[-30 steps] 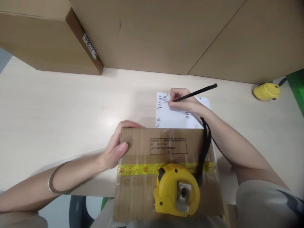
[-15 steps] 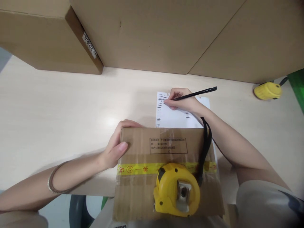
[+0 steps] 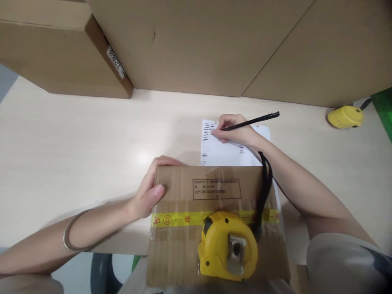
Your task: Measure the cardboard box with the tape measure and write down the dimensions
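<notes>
A black pen (image 3: 254,121) is pinched in my right hand (image 3: 235,130), which rests on a white sheet of paper (image 3: 220,157) marked with rows of short dark strokes. The pen's tip is hidden by my fingers. My left hand (image 3: 151,188) grips the upper left corner of a brown cardboard box (image 3: 174,253), thumb on top and fingers behind the far edge. The box covers the near part of the paper. On the box, across yellow printed tape (image 3: 176,219), lies a yellow tape measure (image 3: 219,245) with a black wrist strap (image 3: 265,188).
Large cardboard boxes (image 3: 196,45) stand along the back of the pale table (image 3: 76,143). Another box (image 3: 61,57) with a handwritten label is at the far left. A second yellow tape measure (image 3: 344,117) sits near the right edge.
The view has shifted very slightly. Both hands, the pen, the box and the tape measure stay essentially where they were.
</notes>
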`<state>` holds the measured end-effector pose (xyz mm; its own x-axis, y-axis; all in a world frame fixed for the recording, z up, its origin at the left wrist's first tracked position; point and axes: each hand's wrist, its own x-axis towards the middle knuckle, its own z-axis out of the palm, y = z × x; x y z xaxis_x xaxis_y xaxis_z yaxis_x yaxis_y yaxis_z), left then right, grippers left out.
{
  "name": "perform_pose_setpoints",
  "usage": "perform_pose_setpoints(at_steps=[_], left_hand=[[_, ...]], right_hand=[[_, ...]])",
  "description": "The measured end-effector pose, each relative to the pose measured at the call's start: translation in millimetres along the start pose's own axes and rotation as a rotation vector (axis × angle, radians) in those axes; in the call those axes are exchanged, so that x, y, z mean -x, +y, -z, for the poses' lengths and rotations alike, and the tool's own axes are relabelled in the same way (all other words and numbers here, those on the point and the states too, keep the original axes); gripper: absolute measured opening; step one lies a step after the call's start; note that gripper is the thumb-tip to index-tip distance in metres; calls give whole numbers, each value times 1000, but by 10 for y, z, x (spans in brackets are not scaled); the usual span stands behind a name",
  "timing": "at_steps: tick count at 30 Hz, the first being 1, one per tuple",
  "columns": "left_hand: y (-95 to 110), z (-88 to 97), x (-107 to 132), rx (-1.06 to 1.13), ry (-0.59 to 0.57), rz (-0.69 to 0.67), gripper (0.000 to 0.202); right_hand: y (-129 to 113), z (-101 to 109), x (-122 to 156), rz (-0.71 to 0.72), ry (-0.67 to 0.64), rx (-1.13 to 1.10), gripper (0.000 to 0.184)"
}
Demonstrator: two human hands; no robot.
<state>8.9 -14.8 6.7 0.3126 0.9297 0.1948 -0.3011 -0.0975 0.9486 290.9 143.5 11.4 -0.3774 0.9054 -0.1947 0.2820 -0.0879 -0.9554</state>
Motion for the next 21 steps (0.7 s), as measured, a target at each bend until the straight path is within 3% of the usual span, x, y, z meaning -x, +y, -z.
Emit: perform_pose_setpoints(at_steps=[21], left_hand=[[-24,33,2,-7,-34,-36,47]], right_hand=[[-22,-3,-1,-16,-11,27,42]])
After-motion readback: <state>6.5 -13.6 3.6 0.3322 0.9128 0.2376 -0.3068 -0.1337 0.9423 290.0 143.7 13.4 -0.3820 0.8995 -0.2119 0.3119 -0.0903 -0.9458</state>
